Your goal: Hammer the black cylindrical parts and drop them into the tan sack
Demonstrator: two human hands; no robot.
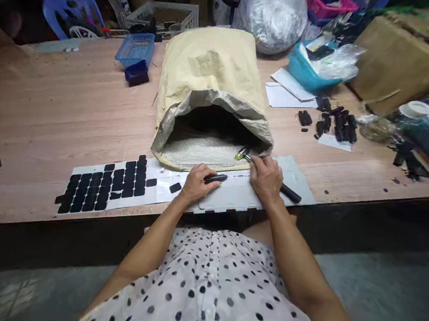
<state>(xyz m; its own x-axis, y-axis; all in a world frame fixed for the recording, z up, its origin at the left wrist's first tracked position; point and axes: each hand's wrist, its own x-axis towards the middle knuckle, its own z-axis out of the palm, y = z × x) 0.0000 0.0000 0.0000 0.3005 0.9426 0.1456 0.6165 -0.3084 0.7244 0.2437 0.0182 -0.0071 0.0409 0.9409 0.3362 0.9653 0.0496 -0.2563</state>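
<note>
Left hand [199, 182] and right hand [267, 178] were both at the near edge of the tabletop [67, 109], just apart from each other. The left was curled, its thumb and fingers closed on a slim black part [216, 178] held low over a pale board [295, 172]. The right was wrapped round the shaft of a hammer [291, 193], close behind the head; the black handle stuck out past it to the right, and the head, with a yellow-green face, lay tilted at the mouth of a sack.

That sack [216, 55], large and pale yellow with a silvery lining, lay just beyond the hands, its mouth gaping towards the person. To the left of the board, rows of black rounded pads [94, 187] covered a white sheet [112, 203], and one loose pad [175, 187] sat near the left hand.

Farther right, a cluster of small black parts [345, 126] lay beside white papers [286, 97], with a turquoise basin [308, 77] behind them and a cardboard box [401, 66] next to it. Left of the sack stood a blue plastic basket [136, 49], a small dark blue bin [136, 73] just in front of it.
</note>
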